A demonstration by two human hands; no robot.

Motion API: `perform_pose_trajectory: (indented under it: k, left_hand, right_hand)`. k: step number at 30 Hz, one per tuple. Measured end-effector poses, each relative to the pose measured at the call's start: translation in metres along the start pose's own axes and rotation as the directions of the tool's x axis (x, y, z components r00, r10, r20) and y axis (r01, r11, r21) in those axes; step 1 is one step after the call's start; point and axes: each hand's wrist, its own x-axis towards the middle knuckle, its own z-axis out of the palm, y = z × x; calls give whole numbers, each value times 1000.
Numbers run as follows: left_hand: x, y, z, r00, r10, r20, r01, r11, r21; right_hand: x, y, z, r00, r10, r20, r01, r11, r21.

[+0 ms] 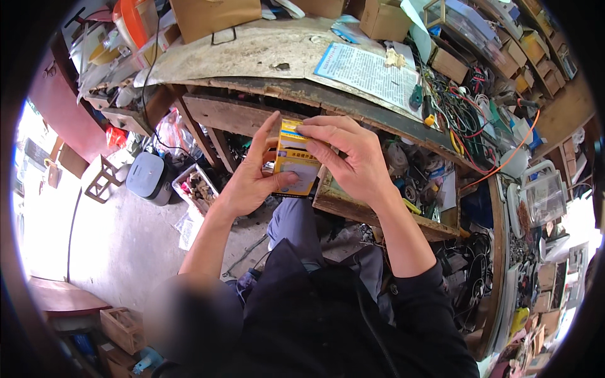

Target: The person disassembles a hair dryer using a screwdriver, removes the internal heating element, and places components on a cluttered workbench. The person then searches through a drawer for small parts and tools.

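A small yellow carton [296, 157] with a blue band and a pale front panel is held upright between my two hands, above my lap and just in front of the bench. My left hand [251, 183] grips its left side, thumb lying across the lower front. My right hand [350, 154] is closed on the upper right of the carton, fingers pressed at its top. An open wooden drawer [340, 205] full of small parts and tools lies behind and right of the carton.
A cluttered bench [233, 53] spans the top, with cardboard boxes [214, 12], a printed sheet [365, 72] and tangled cables [479, 113]. At left are a grey appliance [145, 176], a crate [192, 189] and a wooden frame [101, 179] on the floor. Shelving and clutter [542, 277] fill the right.
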Motion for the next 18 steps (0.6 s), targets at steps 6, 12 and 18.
perform_pose_trajectory:
  k: [6,12,18]
  left_hand:
    - [-2,0,-2,998,-51,45,50,999,7]
    - [-7,-11,-3,987,-116,113,128,986,-104]
    - [-6,-11,5,981,-176,87,179,984,-28]
  right_hand:
    - [-2,4,-4,998,-13,65,14,1000,-14]
    - [-14,12,-10,987,54,150,-63,996,57]
    - [-18,7,-12,974,34,224,-26,999,-36]
